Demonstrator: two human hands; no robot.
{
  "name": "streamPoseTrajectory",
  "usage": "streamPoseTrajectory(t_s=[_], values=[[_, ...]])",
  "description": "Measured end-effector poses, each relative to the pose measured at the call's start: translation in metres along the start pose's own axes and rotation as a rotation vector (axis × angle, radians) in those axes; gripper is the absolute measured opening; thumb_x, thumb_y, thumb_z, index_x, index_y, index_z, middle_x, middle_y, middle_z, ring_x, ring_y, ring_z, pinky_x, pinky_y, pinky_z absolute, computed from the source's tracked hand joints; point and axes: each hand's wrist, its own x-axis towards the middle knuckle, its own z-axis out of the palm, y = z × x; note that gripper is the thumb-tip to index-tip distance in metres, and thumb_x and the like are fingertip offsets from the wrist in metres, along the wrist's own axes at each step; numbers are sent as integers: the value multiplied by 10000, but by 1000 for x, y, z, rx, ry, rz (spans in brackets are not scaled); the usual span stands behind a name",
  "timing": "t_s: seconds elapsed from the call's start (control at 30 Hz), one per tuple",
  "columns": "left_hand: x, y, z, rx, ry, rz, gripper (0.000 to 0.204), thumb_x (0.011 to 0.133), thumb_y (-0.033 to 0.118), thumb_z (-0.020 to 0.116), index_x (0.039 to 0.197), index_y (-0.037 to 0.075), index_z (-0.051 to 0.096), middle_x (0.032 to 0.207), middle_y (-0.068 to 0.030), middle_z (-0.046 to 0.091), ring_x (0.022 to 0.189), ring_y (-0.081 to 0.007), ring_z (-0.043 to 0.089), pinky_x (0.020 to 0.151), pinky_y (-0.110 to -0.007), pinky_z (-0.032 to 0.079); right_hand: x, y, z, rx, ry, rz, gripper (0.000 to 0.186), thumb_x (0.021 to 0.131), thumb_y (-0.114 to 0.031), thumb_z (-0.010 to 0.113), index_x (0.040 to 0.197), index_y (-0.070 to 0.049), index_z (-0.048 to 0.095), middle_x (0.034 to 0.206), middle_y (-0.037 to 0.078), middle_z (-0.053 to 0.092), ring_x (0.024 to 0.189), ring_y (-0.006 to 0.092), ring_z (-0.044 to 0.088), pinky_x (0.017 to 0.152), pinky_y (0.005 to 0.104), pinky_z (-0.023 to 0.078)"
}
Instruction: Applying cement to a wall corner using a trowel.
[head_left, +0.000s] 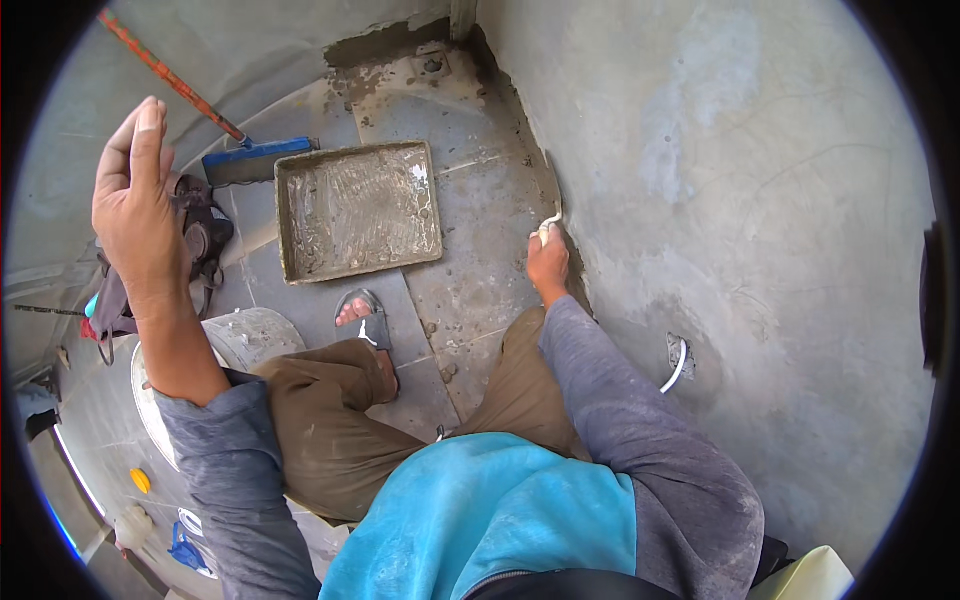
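My right hand (pixel 549 262) is closed around the pale handle of a trowel (pixel 553 219) low beside the wall at right. The trowel's thin blade stands edge-on along the foot of the wall (pixel 760 200), so its face is hidden. At the left my left hand (pixel 145 215) is raised, its fingers drawn together at the tips, with nothing visible in them. Between the hands, a rectangular tray (pixel 436 215) lies on the floor, its inside coated with wet grey mortar. The tray touches neither hand.
Behind the tray leans a blue-headed floor squeegee (pixel 255 160) with an orange handle. A dark bag (pixel 205 235) lies left of the tray, near a white bucket (pixel 265 335). White cable (pixel 678 367) sticks out of the right wall. Mortar crumbs dot the tiled floor (pixel 480 255).
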Motion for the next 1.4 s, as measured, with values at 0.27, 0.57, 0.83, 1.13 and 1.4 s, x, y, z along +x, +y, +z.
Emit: streamPoseTrajectory(t_s=[0.27, 0.57, 0.83, 1.13, 1.4], values=[[-47, -243, -48, 529, -257, -129, 472, 914, 259, 664, 1271, -35, 566, 1227, -188, 627, 1143, -251, 593, 996, -346, 431, -66, -29, 3, 261, -135, -174, 425, 871, -263, 633, 1192, 6, 556, 991, 250, 654, 928, 432, 630, 786, 470, 489], [-186, -371, -56, 534, 250, -780, 728, 880, 321, 667, 1409, -73, 358, 1373, -300, 438, 1281, -401, 434, 1070, -446, 348, -52, -194, 78, -329, -640, -592, 412, 908, -272, 562, 1253, -50, 522, 1115, 242, 639, 1036, 425, 608, 883, 510, 471], [-192, -374, -70, -165, 260, -922, 395, 949, 175, 622, 1296, 47, 482, 985, -54, 599, 853, -135, 597, 785, -307, 538, -60, -337, 151, -808, -496, -1000, 283, 908, -131, 535, 1142, -4, 631, 1117, 203, 660, 1030, 364, 658, 849, 391, 543], [-193, -374, -69, -226, 299, -894, 382, 954, 115, 592, 1305, 50, 457, 1043, -85, 611, 898, -167, 613, 803, -331, 549, -101, -330, 105, -937, -993, -1088, 222, 883, -97, 533, 1024, -24, 689, 1071, 207, 674, 988, 342, 676, 795, 420, 561], [-195, -368, -65, -269, 275, -831, 370, 949, 84, 584, 1293, 14, 466, 1012, -73, 618, 869, -144, 612, 774, -285, 547, -67, -285, 130, -853, -720, -1070, 321, 916, -153, 523, 1221, -61, 562, 1153, 180, 635, 1007, 339, 667, 841, 432, 544]])
